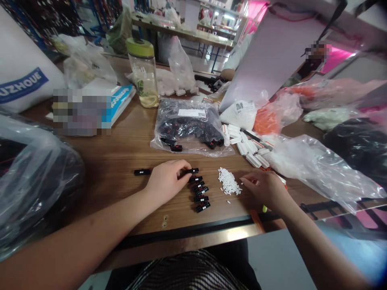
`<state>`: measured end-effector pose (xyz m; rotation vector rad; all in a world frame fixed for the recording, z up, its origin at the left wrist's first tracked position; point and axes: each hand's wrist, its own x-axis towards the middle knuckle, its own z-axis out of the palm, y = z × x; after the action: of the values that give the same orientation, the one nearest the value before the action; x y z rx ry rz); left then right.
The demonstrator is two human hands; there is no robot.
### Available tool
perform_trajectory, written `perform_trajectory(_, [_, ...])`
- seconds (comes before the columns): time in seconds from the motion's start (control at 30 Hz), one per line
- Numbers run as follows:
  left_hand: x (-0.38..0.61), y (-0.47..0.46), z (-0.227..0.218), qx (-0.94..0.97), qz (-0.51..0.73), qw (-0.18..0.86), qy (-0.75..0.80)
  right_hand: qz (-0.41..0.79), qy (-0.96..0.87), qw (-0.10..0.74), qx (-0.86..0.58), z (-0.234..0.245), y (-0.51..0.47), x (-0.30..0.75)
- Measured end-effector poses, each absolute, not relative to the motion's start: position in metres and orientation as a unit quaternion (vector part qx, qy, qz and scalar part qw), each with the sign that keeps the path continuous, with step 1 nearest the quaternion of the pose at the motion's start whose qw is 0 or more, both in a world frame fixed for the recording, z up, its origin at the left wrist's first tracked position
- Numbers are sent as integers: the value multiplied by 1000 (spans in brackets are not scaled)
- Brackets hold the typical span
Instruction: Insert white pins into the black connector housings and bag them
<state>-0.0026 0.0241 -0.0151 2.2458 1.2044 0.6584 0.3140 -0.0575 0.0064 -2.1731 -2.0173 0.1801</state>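
Hands (167,181) (264,190) at black plastic connectors (198,193) and white pins (228,181)

From here, a white sack (24,68) well beyond the left fingers (178,166) reads "UZHOUE" (white letters on a blue band).

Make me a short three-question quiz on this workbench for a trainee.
1. True or false: the fingers of the left hand rest on a black connector housing.
2. Which lies nearest to the right hand?
A) the pile of small white plastic pieces
B) the green-lidded bottle
C) the white sack with blue lettering
3. Fill in the blank: the clear plastic bag on the wooden table holds ____ parts.

Key: 1 true; 2 A; 3 black.
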Motion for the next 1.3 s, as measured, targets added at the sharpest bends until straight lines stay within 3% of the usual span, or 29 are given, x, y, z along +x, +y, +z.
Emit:
perform_trajectory(0.23, [-2, 24, -15, 822, 241, 258, 447, 173, -612, 146, -758, 16, -45, 302])
perform_trajectory(0.4, [-2, 24, -15, 817, 242, 266, 451, 268, -699, 251, -614, 35, -22, 244])
perform_trajectory(0.8, [-3, 23, -13, 819, 239, 266, 450, 215, -823, 145, -506, 32, 21, 191])
perform_trajectory(1.03, [-2, 23, -12, 822, 229, 256, 454, 78, -897, 51, -432, 46, 13, 188])
perform_trajectory(1.3, [-2, 23, -12, 817, 233, 261, 459, 47, -899, 46, -434, 47, 6, 189])
